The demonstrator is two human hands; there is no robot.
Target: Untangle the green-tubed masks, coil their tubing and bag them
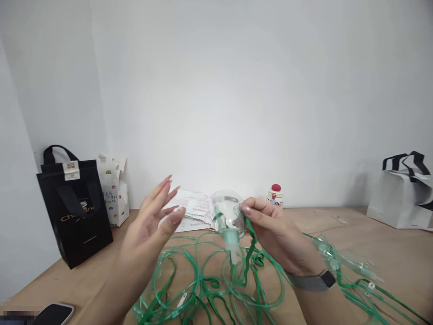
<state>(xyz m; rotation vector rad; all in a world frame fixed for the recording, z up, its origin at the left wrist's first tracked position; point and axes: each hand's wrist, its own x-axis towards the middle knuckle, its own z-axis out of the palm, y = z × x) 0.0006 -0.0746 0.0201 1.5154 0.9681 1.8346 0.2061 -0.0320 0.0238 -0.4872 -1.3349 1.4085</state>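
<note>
My right hand (272,228) pinches the side of a clear oxygen mask (233,212), near the spot where its green elastic strap (251,248) hangs down. The mask is held up above the table, its pale green connector (232,239) pointing downward. To the left of it my left hand (150,225) is raised with fingers apart and holds nothing. Below both hands lies a tangle of coiled green tubing (194,266) with more green straps among it. A grey watch band (309,280) circles my right wrist.
White printed packets (192,210) lie behind the mask. A black bag (83,216) and a white patterned bag (115,194) stand left, a phone (54,314) in front. A red-topped jar (275,195), another mask (355,262) and a white bag (399,198) are on the right.
</note>
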